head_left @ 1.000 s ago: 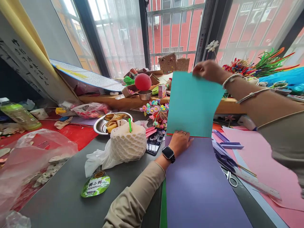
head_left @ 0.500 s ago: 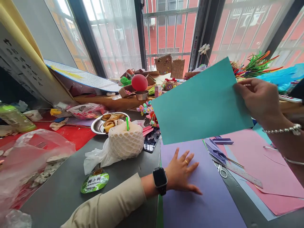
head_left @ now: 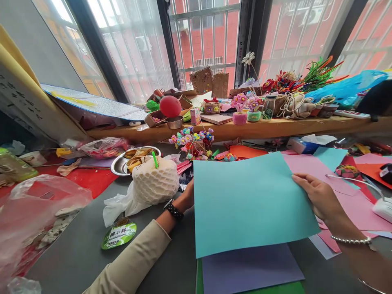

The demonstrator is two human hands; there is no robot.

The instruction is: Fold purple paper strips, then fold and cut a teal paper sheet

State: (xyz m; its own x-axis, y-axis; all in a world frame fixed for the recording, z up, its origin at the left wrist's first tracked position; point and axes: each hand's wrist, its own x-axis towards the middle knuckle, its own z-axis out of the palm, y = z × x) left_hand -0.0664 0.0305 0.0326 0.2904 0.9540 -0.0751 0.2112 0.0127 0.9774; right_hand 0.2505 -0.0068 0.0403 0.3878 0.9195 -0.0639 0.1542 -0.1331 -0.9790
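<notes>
I see plain blue-green sheet (head_left: 245,204). Under sheet: purple paper (head_left: 254,269), green paper (head_left: 199,279). Left of sheet: white net-patterned wrap (head_left: 157,183), green straw (head_left: 155,160). Right of sheet: pink paper (head_left: 355,212).

I see a beige cloth sleeve (head_left: 134,259), a black dotted watchband (head_left: 174,210), a silver beaded bracelet (head_left: 352,241), a thin silvery bangle (head_left: 369,285).
</notes>
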